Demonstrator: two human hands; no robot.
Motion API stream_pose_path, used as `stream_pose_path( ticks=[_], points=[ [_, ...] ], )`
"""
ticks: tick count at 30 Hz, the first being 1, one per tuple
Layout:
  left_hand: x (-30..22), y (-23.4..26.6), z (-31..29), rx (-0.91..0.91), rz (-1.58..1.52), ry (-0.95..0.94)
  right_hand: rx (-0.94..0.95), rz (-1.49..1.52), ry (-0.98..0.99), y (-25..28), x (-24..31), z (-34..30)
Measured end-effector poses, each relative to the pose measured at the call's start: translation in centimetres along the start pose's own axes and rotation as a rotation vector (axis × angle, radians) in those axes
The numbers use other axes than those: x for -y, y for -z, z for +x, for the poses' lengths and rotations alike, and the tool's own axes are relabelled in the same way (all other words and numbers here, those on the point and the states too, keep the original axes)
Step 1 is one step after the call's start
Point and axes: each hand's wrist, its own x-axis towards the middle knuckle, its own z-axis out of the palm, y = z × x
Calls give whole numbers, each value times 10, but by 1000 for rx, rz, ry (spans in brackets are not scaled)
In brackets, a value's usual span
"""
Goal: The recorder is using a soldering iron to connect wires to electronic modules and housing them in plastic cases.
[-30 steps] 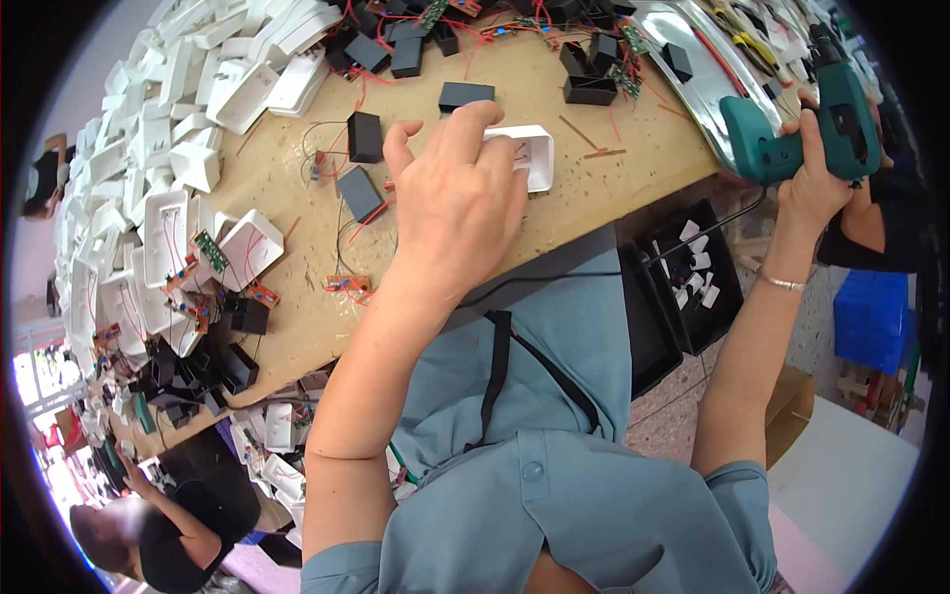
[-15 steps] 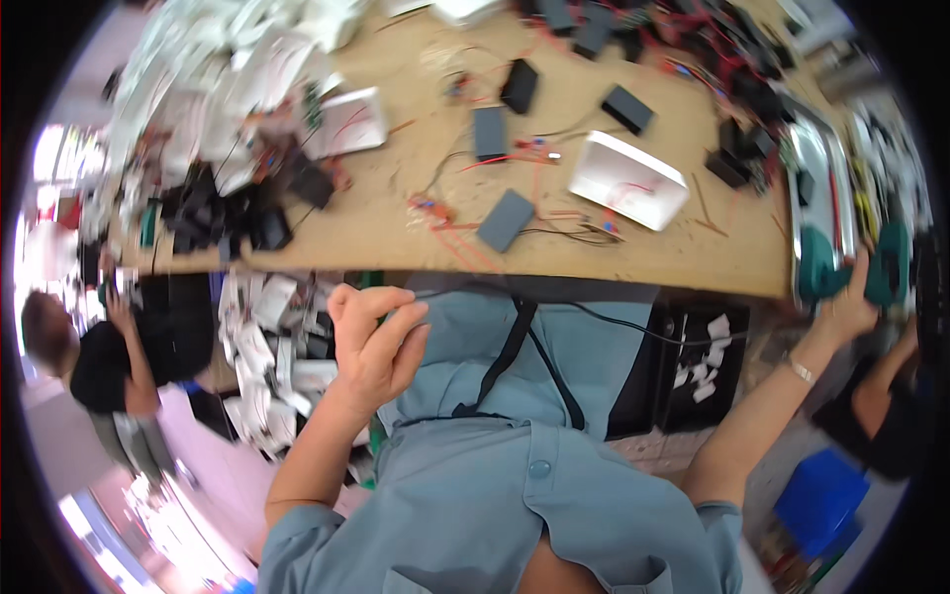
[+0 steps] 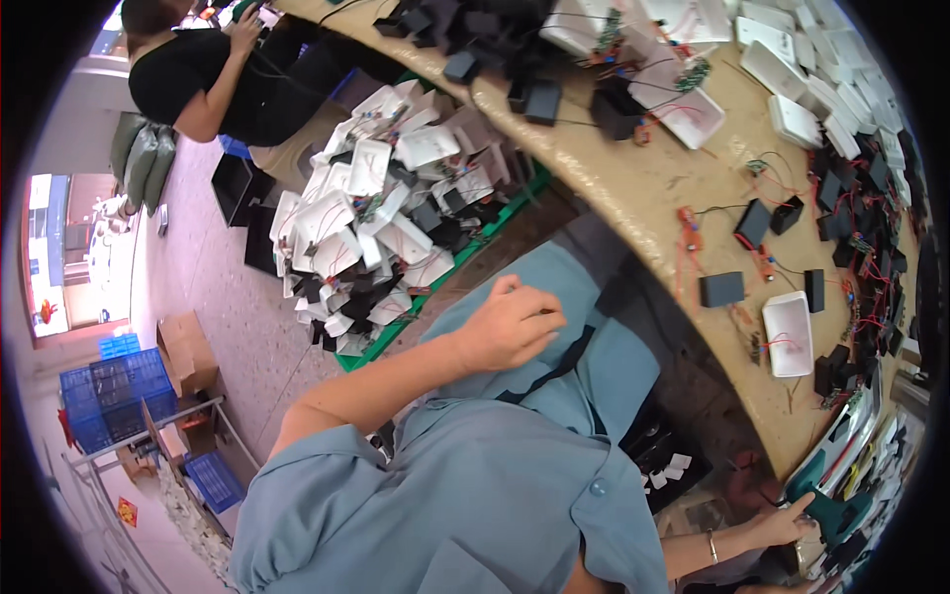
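My left hand (image 3: pixel 515 325) is in front of my body over my lap, its fingers bent inward; what they hold, if anything, is hidden. Farther right, my right hand (image 3: pixel 782 527) reaches to the table's near right corner. Its index finger is stretched out against a dark green tool (image 3: pixel 839 517), and its other fingers are partly hidden. That tool lies by the end of a metal tray (image 3: pixel 859 421). On the table (image 3: pixel 633 203) are a white plastic housing (image 3: pixel 789 337), a dark grey box (image 3: pixel 722 289) and small circuit boards with red wires.
To my left a green-rimmed bin (image 3: pixel 465 259) is heaped with white housings and black boxes. White housings (image 3: pixel 777 69) pile up at the far right. Another person (image 3: pixel 203 84) in black works at the far left. Blue crates (image 3: pixel 117 391) and a cardboard box (image 3: pixel 186 351) stand behind on the left.
My view has swung to the left, bringing the bin and the crates into sight. My left hand stays over my lap; my right hand remains at the green tool.
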Motion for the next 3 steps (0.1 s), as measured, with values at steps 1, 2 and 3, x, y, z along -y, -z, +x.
stream_pose_path(
  ticks=[1, 2, 3],
  points=[
    [3, 3, -7, -2, 10, 1, 26, 0, 5, 0, 0, -3],
    [6, 8, -14, -6, 18, 2, 46, 190, 9, 0, -2, -16],
    [7, 10, -21, -16, 16, 6, 49, 194, 20, 2, 2, -18]
  ],
)
